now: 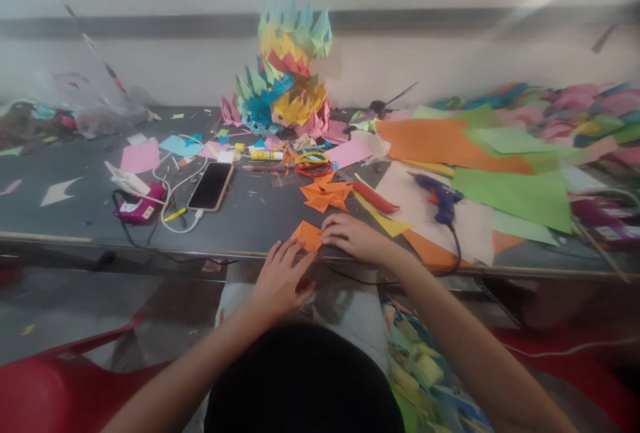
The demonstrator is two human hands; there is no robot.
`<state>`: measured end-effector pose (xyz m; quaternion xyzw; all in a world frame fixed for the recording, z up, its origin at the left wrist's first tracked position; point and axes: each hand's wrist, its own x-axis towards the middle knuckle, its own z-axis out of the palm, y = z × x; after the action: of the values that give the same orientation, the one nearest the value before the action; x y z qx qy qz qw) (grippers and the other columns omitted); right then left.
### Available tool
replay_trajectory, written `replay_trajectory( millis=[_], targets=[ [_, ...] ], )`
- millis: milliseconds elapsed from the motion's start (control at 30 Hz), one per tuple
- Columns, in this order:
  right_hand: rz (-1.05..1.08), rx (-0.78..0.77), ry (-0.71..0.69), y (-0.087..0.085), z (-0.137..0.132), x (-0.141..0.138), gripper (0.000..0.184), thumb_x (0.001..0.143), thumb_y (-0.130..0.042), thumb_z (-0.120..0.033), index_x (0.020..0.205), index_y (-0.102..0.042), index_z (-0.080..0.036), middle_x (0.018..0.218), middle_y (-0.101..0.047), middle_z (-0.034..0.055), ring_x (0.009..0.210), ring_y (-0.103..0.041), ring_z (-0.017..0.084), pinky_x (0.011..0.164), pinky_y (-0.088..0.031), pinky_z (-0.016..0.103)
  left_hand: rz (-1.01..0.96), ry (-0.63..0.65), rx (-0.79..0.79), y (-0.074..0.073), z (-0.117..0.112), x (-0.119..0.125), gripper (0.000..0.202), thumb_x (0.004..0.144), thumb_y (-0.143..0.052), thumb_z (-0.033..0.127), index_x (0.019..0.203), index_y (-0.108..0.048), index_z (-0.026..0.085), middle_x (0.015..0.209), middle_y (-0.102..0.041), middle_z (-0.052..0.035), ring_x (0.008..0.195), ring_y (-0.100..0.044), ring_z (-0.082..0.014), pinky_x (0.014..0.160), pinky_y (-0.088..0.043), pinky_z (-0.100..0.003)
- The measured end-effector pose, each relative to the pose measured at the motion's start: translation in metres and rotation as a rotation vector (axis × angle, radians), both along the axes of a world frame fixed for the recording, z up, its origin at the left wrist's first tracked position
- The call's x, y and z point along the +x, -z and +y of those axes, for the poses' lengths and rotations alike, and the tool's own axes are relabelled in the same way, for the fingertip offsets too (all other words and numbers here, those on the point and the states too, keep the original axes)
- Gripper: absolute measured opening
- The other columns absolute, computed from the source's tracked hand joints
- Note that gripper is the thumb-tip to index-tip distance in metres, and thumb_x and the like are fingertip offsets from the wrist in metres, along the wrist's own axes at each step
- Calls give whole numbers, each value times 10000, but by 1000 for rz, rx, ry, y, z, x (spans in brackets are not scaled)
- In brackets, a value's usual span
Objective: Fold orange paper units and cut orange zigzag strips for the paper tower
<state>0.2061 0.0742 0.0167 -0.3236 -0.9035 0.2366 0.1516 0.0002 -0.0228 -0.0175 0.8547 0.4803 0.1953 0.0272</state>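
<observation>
Left hand [285,279] and right hand [355,237] at orange paper [309,235], near edge of table [263,213].
Left fingers loosely spread, right fingers bent; pinch cannot be confirmed. Paper judged part-folded, unfinished. Just beyond, folded orange pieces [326,194] appear complete; at right, green sheets [513,196] lie unfolded.

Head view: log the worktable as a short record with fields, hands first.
Left hand: fingers at the near left of a small folded orange paper piece
Right hand: fingers at that piece's right side
Beyond the piece: pointed orange folded-paper cluster
Right side: dark blue glue gun on a pale paper sheet
Left side: black-screened phone with white cable plugged in
Back: multicoloured pointed folded-paper structure
Surface: dark grey table
</observation>
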Motion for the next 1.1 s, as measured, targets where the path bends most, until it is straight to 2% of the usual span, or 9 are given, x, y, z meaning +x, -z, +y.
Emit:
replay_trajectory(
  millis=[200, 433, 600, 900, 1000, 1100],
  targets=[
    [18, 39, 52, 0, -5, -11, 218, 875, -474, -292, 869, -665, -188, 957, -578, 66, 909, -547, 168, 836, -428, 310, 17, 7, 25, 4, -1, -1, 521, 775, -559, 359, 1271, -454, 233, 1291, -456, -118, 1258, -350, -275, 1043, -286, -470],
    [20, 249, 192, 11, -19, -19, 175, 853, -502, -255, 849, -660, -181, 937, -615, 69, 856, -555, 170, 776, -431, 303, 43, -40, 23, 6, -3, 4, 546, 781, -543, 378, 1279, -439, 183, 1306, -455, -129, 1268, -339, -281, 1053, -275, -470],
    [-2, 364, 131, 17, -32, -20, 233, 878, -456, -244, 840, -679, -191, 890, -662, 73, 875, -575, 180, 800, -432, 320, 50, -66, 47, 6, -4, 8, 528, 778, -562, 359, 1269, -452, 196, 1302, -460, -132, 1254, -360, -287, 1044, -287, -474],
    [18, 459, 223, 31, -49, -15, 233, 870, -465, -242, 952, -680, -205, 988, -672, 77, 1055, -553, 213, 886, -430, 363, 13, 26, 42, 8, -3, -3, 495, 773, -567, 354, 1236, -487, 200, 1340, -423, -134, 1288, -328, -280, 1065, -262, -471],
    [8, 487, 244, 32, -50, -16, 238, 871, -463, -243, 953, -683, -202, 998, -679, 63, 1026, -572, 206, 874, -436, 350, -2, 49, 21, 6, -4, -6, 466, 786, -540, 368, 1207, -502, 172, 1345, -422, -139, 1297, -319, -271, 1073, -252, -464],
    [12, 511, 265, 33, -51, -17, 241, 870, -464, -244, 968, -681, -205, 1001, -685, 58, 1002, -587, 196, 866, -436, 339, -15, 43, 19, 5, -4, -5, 549, 787, -528, 374, 1271, -435, 131, 1326, -445, -149, 1292, -325, -266, 1074, -251, -468]
  ],
)
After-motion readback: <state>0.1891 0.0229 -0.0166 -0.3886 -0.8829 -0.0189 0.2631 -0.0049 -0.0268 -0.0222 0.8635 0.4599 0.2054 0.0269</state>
